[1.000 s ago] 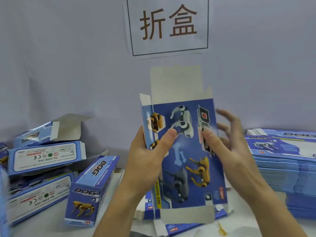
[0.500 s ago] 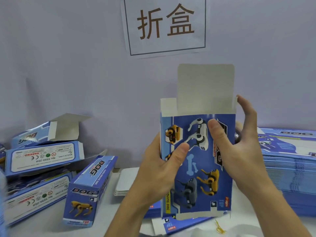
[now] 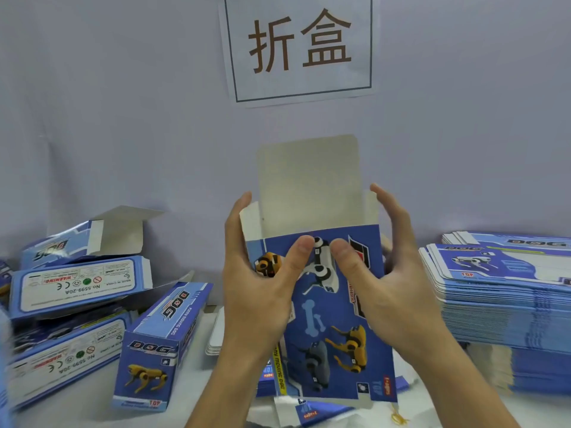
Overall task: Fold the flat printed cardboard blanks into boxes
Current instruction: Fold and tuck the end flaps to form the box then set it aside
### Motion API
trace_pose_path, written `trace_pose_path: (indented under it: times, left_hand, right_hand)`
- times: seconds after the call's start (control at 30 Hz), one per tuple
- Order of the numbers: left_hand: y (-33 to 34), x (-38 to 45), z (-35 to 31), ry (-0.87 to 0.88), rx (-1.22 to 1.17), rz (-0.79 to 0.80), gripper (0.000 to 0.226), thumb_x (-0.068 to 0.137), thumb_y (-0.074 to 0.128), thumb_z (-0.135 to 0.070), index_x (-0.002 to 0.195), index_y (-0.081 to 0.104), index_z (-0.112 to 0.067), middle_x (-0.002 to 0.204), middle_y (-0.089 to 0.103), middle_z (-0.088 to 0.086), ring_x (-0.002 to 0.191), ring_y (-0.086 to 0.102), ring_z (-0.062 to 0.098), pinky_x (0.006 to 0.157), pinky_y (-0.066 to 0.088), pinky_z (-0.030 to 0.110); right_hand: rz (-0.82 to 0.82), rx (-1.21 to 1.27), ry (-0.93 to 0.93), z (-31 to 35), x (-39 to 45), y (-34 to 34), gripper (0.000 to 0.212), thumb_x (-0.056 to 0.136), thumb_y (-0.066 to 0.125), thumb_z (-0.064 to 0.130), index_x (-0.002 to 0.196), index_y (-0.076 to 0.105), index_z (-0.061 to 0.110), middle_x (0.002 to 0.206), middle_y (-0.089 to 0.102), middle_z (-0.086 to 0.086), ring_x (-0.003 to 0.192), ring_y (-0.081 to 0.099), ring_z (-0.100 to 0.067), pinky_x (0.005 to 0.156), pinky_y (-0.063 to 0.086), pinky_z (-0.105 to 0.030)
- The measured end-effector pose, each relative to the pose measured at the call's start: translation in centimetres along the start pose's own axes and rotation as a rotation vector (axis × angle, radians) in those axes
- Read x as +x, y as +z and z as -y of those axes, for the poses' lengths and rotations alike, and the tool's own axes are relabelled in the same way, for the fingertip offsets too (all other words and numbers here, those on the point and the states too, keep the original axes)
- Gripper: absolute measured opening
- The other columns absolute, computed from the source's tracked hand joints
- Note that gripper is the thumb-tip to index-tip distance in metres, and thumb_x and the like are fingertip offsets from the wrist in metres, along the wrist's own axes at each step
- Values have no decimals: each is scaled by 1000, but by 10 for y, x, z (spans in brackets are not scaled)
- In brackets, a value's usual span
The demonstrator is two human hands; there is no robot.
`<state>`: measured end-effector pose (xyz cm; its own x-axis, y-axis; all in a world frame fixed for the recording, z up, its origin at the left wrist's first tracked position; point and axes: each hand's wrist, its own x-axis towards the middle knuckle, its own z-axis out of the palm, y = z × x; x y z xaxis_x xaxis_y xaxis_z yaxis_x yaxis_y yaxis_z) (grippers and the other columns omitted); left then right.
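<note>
Upright, glossy blue cardboard box, matte grey flap, left hand, right hand gripping

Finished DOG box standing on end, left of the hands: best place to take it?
Take the standing box across its two long side panels near the upper end, coming from above and the front. It leans back against the pile of folded boxes, so its front and top are free, its rear is not.

Left hand and right hand: fingers hidden behind the held box, only thumbs on its front. Folded boxes at left cut by frame edge, blurred. Flat blank stack runs off right edge. Wall sign cropped at top.
</note>
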<state>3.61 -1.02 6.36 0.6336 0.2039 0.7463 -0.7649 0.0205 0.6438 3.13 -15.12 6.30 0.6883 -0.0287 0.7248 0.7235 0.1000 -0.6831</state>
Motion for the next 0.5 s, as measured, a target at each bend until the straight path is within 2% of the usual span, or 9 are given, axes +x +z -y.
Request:
trace_pose_path:
  times: [0.1,0.2,0.27,0.3,0.37,0.4,0.43,0.47,0.5]
  left_hand:
    - [2,-1,-1,1,-94,36,60,74,73,-37,130,52,-35,110,74,-9,94,75,14,65,61,23]
    - [0,0,2,-57,-4,29,47,73,71,-49,117,63,-34,117,70,1,98,74,22,69,63,31]
    - [-2,1,5,-87,65,-9,41,78,63,-60,107,67,-31,115,66,9,100,71,26,70,63,36]
    - [-3,1,5,-103,50,-33,42,85,56,-65,103,68,-29,110,66,10,95,71,24,67,62,35]
    - [-4,0,2,-147,42,-103,51,91,41,-73,95,70,-30,94,63,5,74,65,18,61,58,31]
    - [-4,-1,0,-171,48,-131,51,89,38,-71,91,71,-31,88,60,6,69,62,25,61,57,36]
    - [-3,-1,-2,-188,47,-147,49,88,38,-66,87,71,-30,88,60,9,74,61,35,64,57,46]
    - [-3,0,-3,-195,38,-150,45,89,40,-59,83,71,-28,93,63,9,82,62,41,67,56,55]
    - [-3,1,-3,-194,26,-146,40,90,41,-51,79,71,-26,98,66,6,88,63,42,70,55,60]
  right_hand:
    - [-31,-2,-2,-3,2,-3,66,78,70,38,136,41,51,107,73,12,89,75,-10,61,58,-20]
    - [-14,-119,30,-1,-3,-6,52,81,64,45,130,48,50,99,73,16,89,73,-8,61,57,-16]
    - [38,-162,91,3,1,-2,36,86,60,52,121,52,52,91,71,4,81,72,-25,63,62,-35]
    - [55,-175,121,4,5,-1,26,94,57,49,120,53,47,89,70,-2,81,72,-27,71,62,-44]
    - [57,-103,211,10,14,-2,19,106,47,29,122,57,27,102,70,-10,95,73,-16,89,54,-46]
    - [64,-35,272,12,15,-2,26,105,46,34,122,62,24,108,71,-15,100,72,-19,86,56,-43]
    - [83,0,304,14,13,-1,33,99,45,50,115,66,30,106,72,-17,97,73,-25,77,60,-41]
    - [77,-2,308,15,10,2,36,89,45,61,105,67,37,96,74,-15,87,75,-27,68,61,-40]
    - [49,-15,289,17,7,4,35,83,46,62,97,66,37,83,73,-11,74,74,-26,60,60,-37]
